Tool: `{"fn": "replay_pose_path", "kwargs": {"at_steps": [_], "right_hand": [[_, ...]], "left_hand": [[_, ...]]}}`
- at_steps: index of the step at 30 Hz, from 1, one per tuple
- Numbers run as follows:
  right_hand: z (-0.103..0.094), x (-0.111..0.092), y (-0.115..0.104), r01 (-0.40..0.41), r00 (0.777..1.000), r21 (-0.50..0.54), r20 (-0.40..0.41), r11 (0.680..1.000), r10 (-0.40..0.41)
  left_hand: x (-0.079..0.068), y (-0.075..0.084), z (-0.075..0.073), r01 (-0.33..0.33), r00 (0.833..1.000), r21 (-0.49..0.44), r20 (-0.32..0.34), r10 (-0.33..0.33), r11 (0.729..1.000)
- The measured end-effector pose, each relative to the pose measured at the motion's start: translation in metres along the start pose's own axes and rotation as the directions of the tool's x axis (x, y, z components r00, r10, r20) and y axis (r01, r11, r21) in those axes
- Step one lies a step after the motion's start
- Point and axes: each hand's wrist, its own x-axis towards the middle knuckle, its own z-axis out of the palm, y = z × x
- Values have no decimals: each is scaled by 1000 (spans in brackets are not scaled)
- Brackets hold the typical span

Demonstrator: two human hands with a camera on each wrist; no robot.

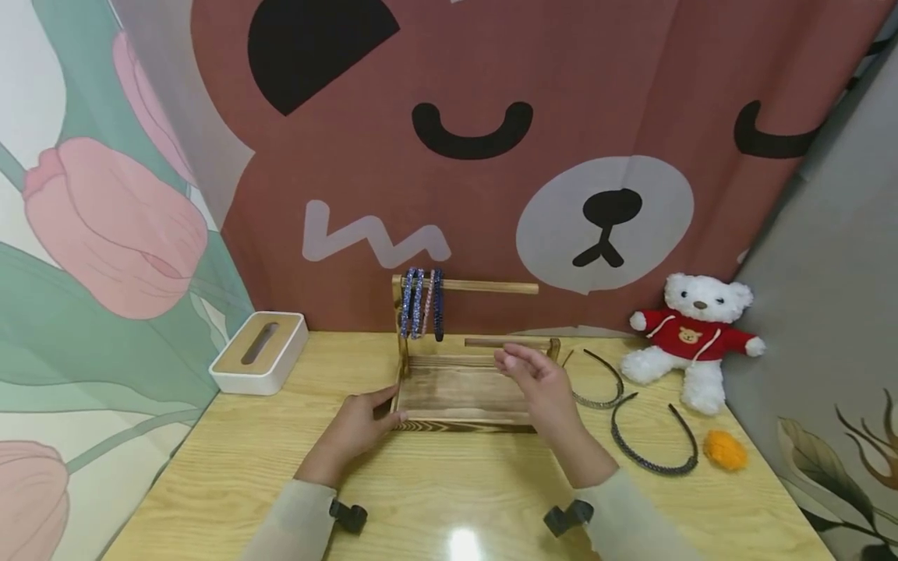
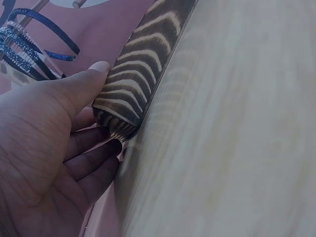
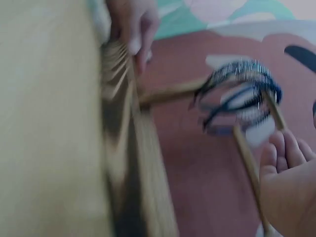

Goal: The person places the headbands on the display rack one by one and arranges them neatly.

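Observation:
A wooden headband stand (image 1: 463, 426) with a dark-grained front edge and a shallow tray rests on the table. Several glittery blue and pink headbands (image 1: 418, 304) hang at the left end of its upper rod (image 1: 491, 287). My left hand (image 1: 358, 423) grips the stand's left front corner; in the left wrist view the thumb lies along the patterned edge (image 2: 136, 74) and the fingers bend around the end. Over the right part of the tray, near the shorter lower rod (image 1: 484, 342), my right hand (image 1: 546, 389) hovers with loosely bent fingers and nothing visible in it.
Two dark headbands lie right of the stand, one farther back (image 1: 596, 403) and one nearer (image 1: 655, 467). An orange fluffy ball (image 1: 726, 450) and a white teddy bear (image 1: 694, 339) in red are beyond them. A white tissue box (image 1: 263, 354) stands back left.

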Motion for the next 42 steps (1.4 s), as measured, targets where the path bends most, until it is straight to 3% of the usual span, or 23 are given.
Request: {"fn": "replay_pose_path", "kwargs": {"at_steps": [5, 9, 11, 13, 16, 18, 23, 28, 35, 42], "right_hand": [[-57, -35, 17, -12, 998, -234, 55, 972, 26], [-101, -50, 27, 6, 995, -454, 87, 891, 38], [-124, -53, 31, 69, 994, -580, 113, 812, -4], [-148, -57, 32, 125, 991, -707, 128, 696, -48], [-182, -62, 29, 147, 989, -820, 131, 553, -69], [-203, -66, 25, 120, 993, -851, 114, 512, -43], [-239, -77, 22, 48, 995, -887, 81, 458, 53], [-251, -81, 28, 42, 976, -896, 131, 442, 173], [-253, -82, 38, 130, 961, -901, 217, 415, 172], [-253, -82, 41, 148, 958, -909, 230, 390, 173]], "left_hand": [[-1, 0, -4, 6, 1000, -2, -3, -6, 1000], [-2, 1, -6, 3, 1000, -15, -18, -3, 1000], [-2, 1, -7, -2, 1000, -18, -20, 2, 1000], [-1, 1, -7, -1, 1000, -16, -17, 1, 1000], [-1, 0, -5, 0, 1000, -6, -8, 0, 1000], [0, 0, -4, 0, 1000, -1, -2, 0, 1000], [0, 3, -4, -4, 1000, 8, 15, 4, 1000], [0, 3, -4, 9, 1000, 6, 14, -9, 1000], [0, 3, -4, 8, 1000, -3, 0, -8, 1000], [1, 1, -2, 2, 1000, -17, 3, -2, 1000]]}}
